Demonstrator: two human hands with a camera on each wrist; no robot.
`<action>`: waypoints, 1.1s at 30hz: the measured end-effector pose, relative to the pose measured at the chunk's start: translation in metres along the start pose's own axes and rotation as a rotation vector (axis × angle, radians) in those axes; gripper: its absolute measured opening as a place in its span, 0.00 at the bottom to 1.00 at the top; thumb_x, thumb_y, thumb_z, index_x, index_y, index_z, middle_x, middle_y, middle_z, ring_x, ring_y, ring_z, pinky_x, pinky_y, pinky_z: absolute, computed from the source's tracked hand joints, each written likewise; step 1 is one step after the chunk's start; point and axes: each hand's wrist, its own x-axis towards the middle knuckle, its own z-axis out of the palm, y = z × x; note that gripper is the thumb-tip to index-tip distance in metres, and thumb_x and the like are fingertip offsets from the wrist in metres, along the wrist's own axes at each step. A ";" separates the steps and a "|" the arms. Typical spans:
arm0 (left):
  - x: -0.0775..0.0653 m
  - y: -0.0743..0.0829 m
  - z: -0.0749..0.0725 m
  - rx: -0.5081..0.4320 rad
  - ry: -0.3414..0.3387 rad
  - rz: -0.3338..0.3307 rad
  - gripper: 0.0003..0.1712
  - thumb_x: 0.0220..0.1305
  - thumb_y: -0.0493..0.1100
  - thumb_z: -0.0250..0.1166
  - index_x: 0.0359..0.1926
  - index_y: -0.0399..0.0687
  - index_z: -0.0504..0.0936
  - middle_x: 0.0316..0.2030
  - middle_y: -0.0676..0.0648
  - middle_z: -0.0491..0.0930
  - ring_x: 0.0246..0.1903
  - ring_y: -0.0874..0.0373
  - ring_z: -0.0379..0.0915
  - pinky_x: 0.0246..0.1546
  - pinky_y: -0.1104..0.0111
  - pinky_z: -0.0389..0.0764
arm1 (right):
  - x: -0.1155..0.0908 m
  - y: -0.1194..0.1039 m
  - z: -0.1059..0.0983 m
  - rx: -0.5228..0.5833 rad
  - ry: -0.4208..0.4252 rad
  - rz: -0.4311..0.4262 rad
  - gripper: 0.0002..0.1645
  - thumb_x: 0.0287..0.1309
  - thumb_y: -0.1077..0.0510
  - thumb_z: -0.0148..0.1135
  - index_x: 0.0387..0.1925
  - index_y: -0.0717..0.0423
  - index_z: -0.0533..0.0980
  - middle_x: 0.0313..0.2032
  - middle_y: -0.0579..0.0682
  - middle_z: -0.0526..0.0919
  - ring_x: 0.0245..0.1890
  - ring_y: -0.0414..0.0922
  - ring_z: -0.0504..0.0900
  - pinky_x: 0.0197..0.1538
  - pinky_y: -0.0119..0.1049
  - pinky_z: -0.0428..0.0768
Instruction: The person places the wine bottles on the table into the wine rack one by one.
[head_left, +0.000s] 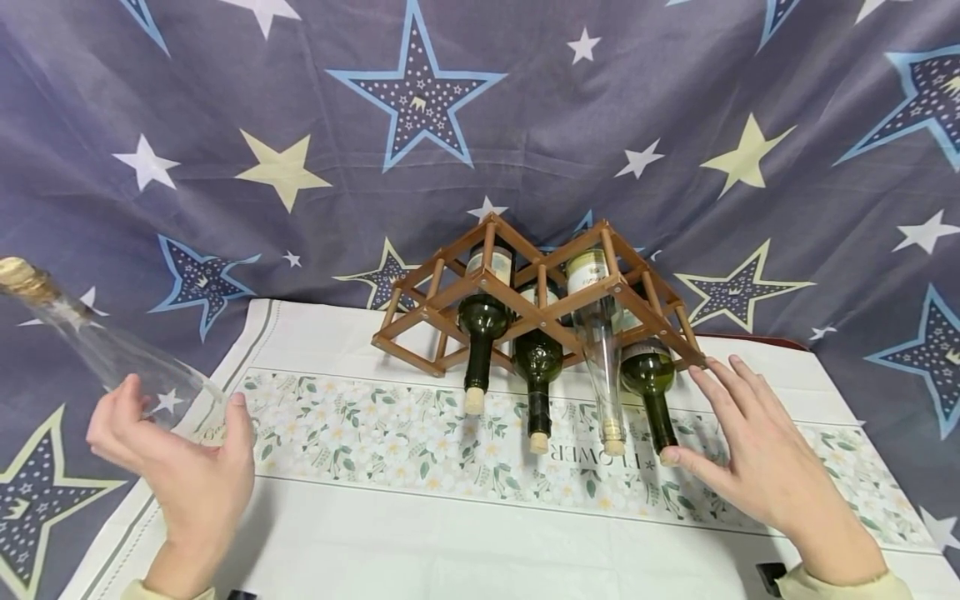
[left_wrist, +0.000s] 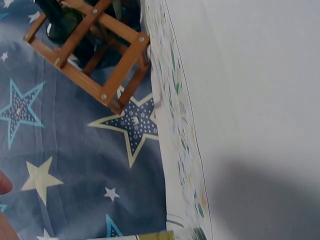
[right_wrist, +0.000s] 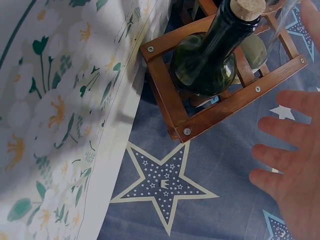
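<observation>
In the head view, my left hand [head_left: 176, 458] holds a clear glass bottle [head_left: 112, 337] with a corked neck, tilted up to the left, off the table. Part of a label shows between thumb and fingers. My right hand [head_left: 772, 467] has its fingers spread by the right end of a wooden wine rack [head_left: 617, 288]. Its thumb tip is at the cork of the rightmost green bottle [head_left: 648, 371]; whether they touch I cannot tell. The rack also bears two green bottles [head_left: 483, 318] and a clear bottle [head_left: 600, 329], necks pointing toward me.
A white tablecloth [head_left: 450, 542] with a flowered band covers the table. Behind the rack hangs a dark star-patterned cloth [head_left: 525, 108]. The rack's left compartment holds no bottle. In the right wrist view, a corked green bottle [right_wrist: 200, 65] juts from the rack's end.
</observation>
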 end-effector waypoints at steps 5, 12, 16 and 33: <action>0.005 -0.005 -0.004 0.060 0.029 -0.005 0.44 0.44 0.42 0.71 0.64 0.42 0.62 0.59 0.47 0.58 0.62 0.54 0.50 0.66 0.61 0.49 | -0.001 0.000 0.000 0.000 -0.006 0.007 0.62 0.45 0.29 0.71 0.76 0.53 0.60 0.71 0.61 0.61 0.75 0.58 0.48 0.74 0.53 0.47; 0.009 -0.032 -0.007 0.115 0.015 -0.026 0.46 0.46 0.42 0.71 0.66 0.44 0.60 0.59 0.50 0.58 0.61 0.56 0.50 0.63 0.64 0.49 | -0.001 0.001 0.000 -0.004 -0.004 0.004 0.62 0.45 0.29 0.71 0.75 0.53 0.60 0.72 0.61 0.61 0.75 0.58 0.48 0.74 0.52 0.47; 0.010 -0.032 -0.010 0.123 -0.014 -0.073 0.46 0.48 0.41 0.71 0.68 0.44 0.58 0.60 0.51 0.58 0.60 0.59 0.50 0.62 0.67 0.51 | -0.001 0.001 0.000 -0.004 0.001 -0.002 0.62 0.45 0.29 0.71 0.75 0.53 0.61 0.71 0.61 0.61 0.75 0.58 0.48 0.74 0.52 0.47; 0.007 -0.059 -0.006 0.093 -0.131 -0.257 0.45 0.52 0.42 0.71 0.68 0.54 0.58 0.58 0.57 0.55 0.57 0.66 0.51 0.60 0.68 0.58 | 0.000 0.000 0.001 0.008 0.000 0.000 0.62 0.45 0.30 0.71 0.77 0.50 0.58 0.72 0.60 0.61 0.75 0.58 0.48 0.73 0.53 0.48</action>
